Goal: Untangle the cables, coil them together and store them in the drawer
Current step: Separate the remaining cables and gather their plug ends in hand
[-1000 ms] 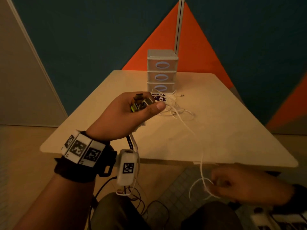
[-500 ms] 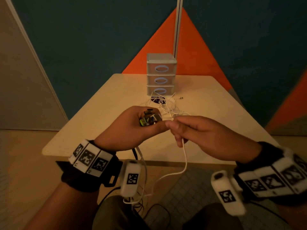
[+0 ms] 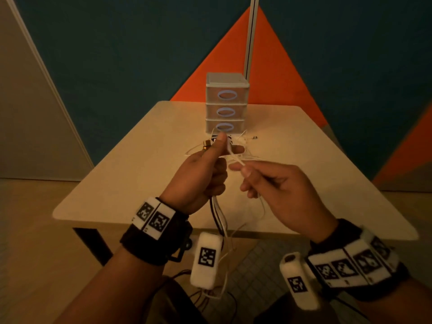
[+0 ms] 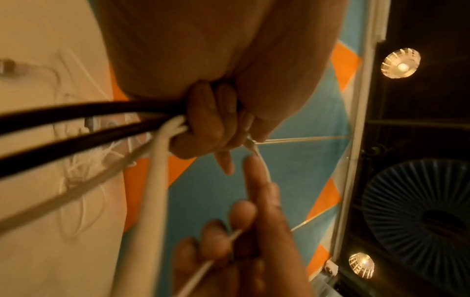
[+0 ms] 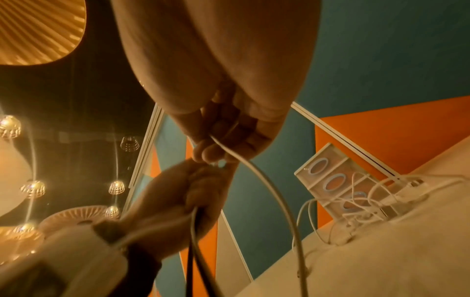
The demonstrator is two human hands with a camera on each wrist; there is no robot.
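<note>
Nearest the camera, below the table edge, black and white cables (image 3: pixel 218 213) hang from the left hand (image 3: pixel 201 178) past the wrist-worn camera, their lower ends lost in the dark by the person's lap. That hand grips the bundle in a curled fist, thumb raised over the plug ends, with a brassy connector (image 3: pixel 207 144) poking out to its left. A second ago the right hand (image 3: pixel 280 190) was down at knee level with a loop of thin white cable (image 3: pixel 236 157); half a second ago it had risen to meet the left, and now it pinches that white cable just beside the left thumb, feeding it into the bundle. I judge this to be the gathering step (another strand joins the held ends), so coiling can follow, though much remains.

Farther out, a loose tangle of white cords (image 5: pixel 356 203) lies on the pale beige tabletop (image 3: pixel 304 174), touching the foot of the small translucent three-drawer unit (image 3: pixel 226 106), whose drawers all look shut. How many cables the fist holds is unclear; the tangle's knots are too fine to read, and a small dark object beside it cannot be identified.
</note>
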